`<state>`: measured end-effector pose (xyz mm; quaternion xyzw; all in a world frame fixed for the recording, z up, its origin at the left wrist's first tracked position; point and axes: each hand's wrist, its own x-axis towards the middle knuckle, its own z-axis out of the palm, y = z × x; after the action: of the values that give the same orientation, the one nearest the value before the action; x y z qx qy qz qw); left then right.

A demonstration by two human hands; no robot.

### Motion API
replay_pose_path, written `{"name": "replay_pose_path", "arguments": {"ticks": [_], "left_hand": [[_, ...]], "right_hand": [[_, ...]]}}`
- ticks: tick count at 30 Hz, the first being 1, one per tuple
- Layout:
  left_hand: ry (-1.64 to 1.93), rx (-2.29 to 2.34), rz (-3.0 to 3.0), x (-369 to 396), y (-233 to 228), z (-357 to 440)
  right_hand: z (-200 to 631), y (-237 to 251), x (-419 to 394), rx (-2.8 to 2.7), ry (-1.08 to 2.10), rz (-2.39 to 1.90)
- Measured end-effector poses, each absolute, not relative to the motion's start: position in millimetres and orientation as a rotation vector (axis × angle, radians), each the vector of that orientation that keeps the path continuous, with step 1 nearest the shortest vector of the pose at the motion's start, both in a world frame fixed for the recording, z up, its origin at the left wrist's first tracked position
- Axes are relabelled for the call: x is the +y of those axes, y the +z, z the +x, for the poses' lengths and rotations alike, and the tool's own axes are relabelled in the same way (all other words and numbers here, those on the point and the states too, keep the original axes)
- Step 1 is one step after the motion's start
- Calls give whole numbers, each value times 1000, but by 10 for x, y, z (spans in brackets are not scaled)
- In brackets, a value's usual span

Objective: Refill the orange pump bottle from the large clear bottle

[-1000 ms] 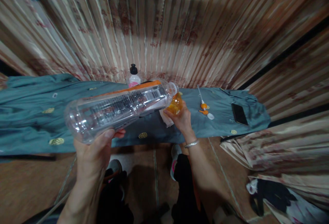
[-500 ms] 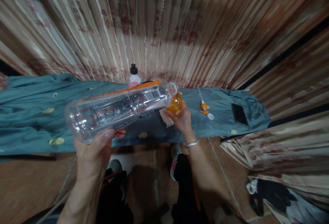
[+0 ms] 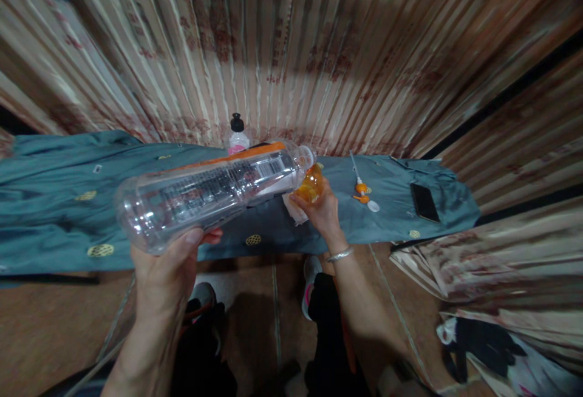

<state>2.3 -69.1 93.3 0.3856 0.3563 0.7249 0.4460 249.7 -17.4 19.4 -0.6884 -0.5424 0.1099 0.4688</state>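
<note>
A large clear plastic bottle (image 3: 204, 193) with an orange-edged label lies tilted in my left hand (image 3: 170, 260), which is closed round its lower end. Its open neck points right and slightly up in view, right over a small amber bottle (image 3: 310, 184). My right hand (image 3: 323, 209), with a silver bangle at the wrist, is wrapped round that amber bottle. The mouth of the amber bottle is hidden behind the clear neck. I cannot tell whether liquid is flowing between them. Under the hands a pale packet or paper (image 3: 295, 210) shows in part.
On the teal cloth (image 3: 54, 215) an orange pump head with tube (image 3: 361, 189) and a clear round cap (image 3: 373, 206) lie to the right, with a black phone (image 3: 424, 202) beyond. A black-capped bottle (image 3: 237, 133) stands behind. Pleated curtains (image 3: 282, 51) hang at the back.
</note>
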Motion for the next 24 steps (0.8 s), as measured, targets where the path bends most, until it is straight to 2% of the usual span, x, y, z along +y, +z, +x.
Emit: {"name": "replay_pose_path", "arguments": {"ticks": [24], "left_hand": [[1794, 905, 933, -701, 941, 14]], "right_hand": [[2511, 173, -176, -1347, 238, -1676]]}}
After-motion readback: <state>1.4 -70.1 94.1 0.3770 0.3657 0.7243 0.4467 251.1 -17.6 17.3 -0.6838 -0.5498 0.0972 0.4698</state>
